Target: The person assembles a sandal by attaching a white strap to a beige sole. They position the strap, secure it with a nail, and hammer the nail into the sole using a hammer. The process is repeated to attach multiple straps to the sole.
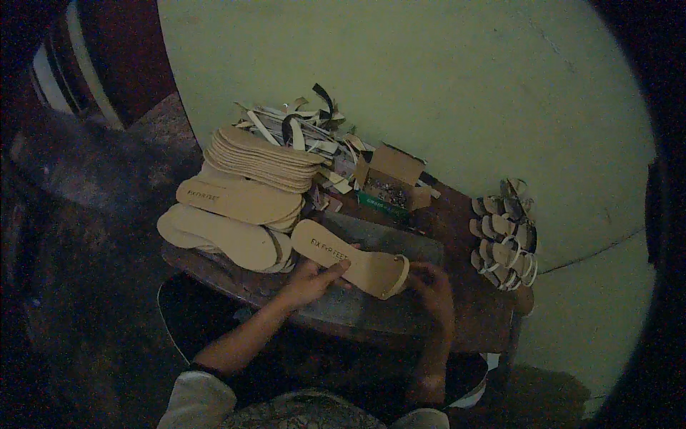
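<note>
A tan sandal sole (364, 268) with dark lettering on its heel half is tilted above the table's near edge. My left hand (314, 281) grips it by its near side, thumb on top and fingers underneath. At its front end a pale band curves along the rim, with small dark spots close by. My right hand (434, 289) is at that end, its fingers curled against the band; shadow hides the fingertips. Just left of the held sole lie loose tan soles (229, 232), overlapping. Behind them rises a neat stack of similar soles (264, 157).
An open cardboard box (393, 168) of small metal pieces stands beyond the dark work slab (421, 247). Strip offcuts (296, 129) are heaped at the back. Stacked strapped sandals (504, 236) sit on the right edge of the wooden table (471, 318), by a pale green wall (457, 79).
</note>
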A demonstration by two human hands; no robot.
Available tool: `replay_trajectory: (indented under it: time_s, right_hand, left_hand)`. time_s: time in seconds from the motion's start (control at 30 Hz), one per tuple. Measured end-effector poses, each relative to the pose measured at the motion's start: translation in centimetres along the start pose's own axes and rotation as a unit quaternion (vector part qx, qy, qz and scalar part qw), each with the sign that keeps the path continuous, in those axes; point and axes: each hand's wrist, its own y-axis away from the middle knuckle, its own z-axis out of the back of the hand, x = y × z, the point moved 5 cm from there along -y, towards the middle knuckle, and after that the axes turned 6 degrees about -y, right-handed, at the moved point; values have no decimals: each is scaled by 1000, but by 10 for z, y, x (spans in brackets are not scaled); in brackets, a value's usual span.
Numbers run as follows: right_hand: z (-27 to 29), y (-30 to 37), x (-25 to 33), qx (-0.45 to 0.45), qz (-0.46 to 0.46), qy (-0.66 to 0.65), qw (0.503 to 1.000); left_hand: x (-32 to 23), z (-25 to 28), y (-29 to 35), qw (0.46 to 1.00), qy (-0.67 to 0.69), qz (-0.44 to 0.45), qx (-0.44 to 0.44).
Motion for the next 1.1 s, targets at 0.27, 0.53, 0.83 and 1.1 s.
replay_trajectory:
  time_s: [0.27,0.53,0.83,1.1]
  right_hand:
    - [11,-5,7,36,62,29,997]
    - [8,-56,69,52,132,84,986]
    - [-78,-148,156,77,308,168,933]
    - [-147,-218,158,54,178,567,802]
  left_hand:
    - [9,-3,-3,998,33,41,-45]
    - [-18,-8,2,995,-81,-25,-48]
    - [-16,-5,3,977,-210,-35,-25]
    - [0,-7,4,993,-108,-18,-33]
